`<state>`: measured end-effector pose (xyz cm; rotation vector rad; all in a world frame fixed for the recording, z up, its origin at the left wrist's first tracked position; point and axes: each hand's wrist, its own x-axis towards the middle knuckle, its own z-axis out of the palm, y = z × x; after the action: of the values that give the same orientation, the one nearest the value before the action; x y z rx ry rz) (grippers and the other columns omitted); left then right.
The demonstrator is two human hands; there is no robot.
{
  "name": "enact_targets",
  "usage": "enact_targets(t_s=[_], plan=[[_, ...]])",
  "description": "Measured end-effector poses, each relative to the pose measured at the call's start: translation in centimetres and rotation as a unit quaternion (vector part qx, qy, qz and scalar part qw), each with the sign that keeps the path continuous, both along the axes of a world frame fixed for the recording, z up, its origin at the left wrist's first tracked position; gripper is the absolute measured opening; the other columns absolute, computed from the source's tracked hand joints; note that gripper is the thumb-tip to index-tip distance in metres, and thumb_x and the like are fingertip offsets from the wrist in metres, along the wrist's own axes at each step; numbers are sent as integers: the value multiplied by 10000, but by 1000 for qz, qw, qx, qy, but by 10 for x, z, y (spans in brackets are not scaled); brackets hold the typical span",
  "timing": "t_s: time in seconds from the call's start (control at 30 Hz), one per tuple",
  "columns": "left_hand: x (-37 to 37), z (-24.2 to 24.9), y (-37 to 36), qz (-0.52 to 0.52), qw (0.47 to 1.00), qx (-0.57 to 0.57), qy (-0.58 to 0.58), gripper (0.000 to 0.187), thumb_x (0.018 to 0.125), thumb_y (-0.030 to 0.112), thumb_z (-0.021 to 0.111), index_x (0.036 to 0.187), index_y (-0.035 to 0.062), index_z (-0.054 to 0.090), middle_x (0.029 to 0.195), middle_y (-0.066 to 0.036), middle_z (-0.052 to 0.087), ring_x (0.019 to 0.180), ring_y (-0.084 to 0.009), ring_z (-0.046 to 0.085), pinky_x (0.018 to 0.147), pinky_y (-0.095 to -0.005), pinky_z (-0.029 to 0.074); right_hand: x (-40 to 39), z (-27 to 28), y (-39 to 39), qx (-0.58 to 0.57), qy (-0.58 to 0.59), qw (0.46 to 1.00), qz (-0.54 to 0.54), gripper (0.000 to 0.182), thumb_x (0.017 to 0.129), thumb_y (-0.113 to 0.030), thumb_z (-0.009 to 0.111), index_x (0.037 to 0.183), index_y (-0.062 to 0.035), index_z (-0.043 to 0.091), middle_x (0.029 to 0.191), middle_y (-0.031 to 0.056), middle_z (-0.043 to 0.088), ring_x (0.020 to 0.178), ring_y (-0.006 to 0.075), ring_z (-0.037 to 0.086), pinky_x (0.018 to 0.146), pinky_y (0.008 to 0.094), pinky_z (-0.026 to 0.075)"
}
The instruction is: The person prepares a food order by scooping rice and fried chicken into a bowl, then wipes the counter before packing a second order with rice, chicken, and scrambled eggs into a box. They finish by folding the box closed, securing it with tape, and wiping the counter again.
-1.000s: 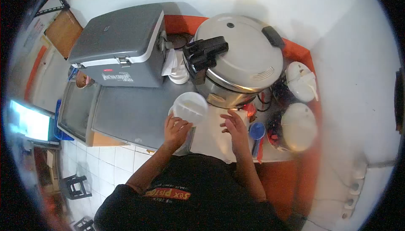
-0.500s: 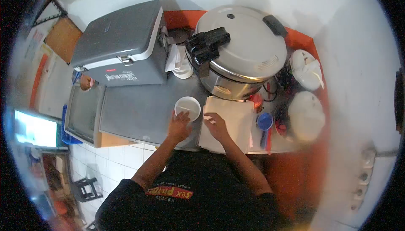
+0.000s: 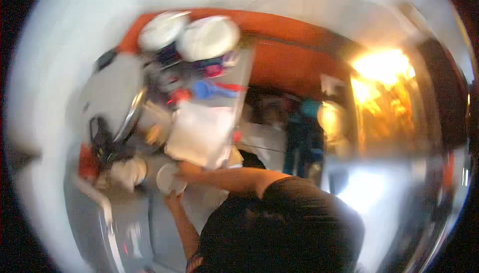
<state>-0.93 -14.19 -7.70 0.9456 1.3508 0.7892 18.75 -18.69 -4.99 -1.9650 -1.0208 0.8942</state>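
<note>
Motion blur smears the whole head view. A round white bowl [image 3: 167, 178] is at the counter's edge of the paper stack. My left hand [image 3: 173, 199] touches or nearly touches the bowl's near rim, its fingers blurred. On the bowl's other side, my right hand [image 3: 186, 171] reaches in beside the rim, and its fingers are too smeared to make out. The pale paper stack [image 3: 200, 132] lies just above my right hand. Whether either hand grips the bowl cannot be made out.
The big steel pot [image 3: 111, 91] stands at the left, with a white container [image 3: 134, 171] below it. The grey cooler [image 3: 90, 213] is at the lower left. A blue scoop [image 3: 203, 89] and two white lids [image 3: 208, 38] are above the papers. A bright lit case [image 3: 386, 103] stands at the right.
The head view has swung sharply toward the right, so the counter now appears turned and the lit case shows. My right hand has come close to the bowl.
</note>
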Motion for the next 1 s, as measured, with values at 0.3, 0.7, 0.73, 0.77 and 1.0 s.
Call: enact_targets(t_s=[0.3,0.7,0.73,0.77,1.0], plan=[[30,152,-124,-325,939,67,87,249,948,87,585,1139,-61,650,931,-145,695,701,-201,685,582,-318,573,-51,83,-214,162,155,930,-291,773,814,-461,772,1414,-73,476,1309,191,586,1182,337,586,993,425,470],[102,139,-380,-716,691,-28,-92,234,981,128,582,1066,-73,666,823,-92,677,588,-142,650,508,-296,574,-108,128,-545,223,147,745,-611,776,758,-289,866,1372,-15,479,1225,131,623,1127,224,599,949,358,497],[107,154,-412,-723,682,-47,-97,264,977,139,602,1117,-82,642,856,-94,678,608,-135,645,538,-293,575,-110,127,-571,211,129,718,-651,766,759,-263,866,1370,-13,477,1197,122,632,1109,221,612,937,360,507],[114,163,-444,-725,679,-46,-106,264,977,139,602,1117,-82,642,856,-94,678,608,-135,645,538,-293,575,-112,127,-602,212,120,718,-652,766,759,-263,866,1370,-13,477,1197,122,632,1109,221,612,937,360,507],[188,232,-670,-699,564,354,-259,442,931,121,638,1343,-3,539,1459,-195,449,1235,-322,540,973,-425,496,-77,109,-842,285,197,500,-794,748,762,-285,851,1340,-1,471,1144,168,638,972,279,691,709,406,626]])
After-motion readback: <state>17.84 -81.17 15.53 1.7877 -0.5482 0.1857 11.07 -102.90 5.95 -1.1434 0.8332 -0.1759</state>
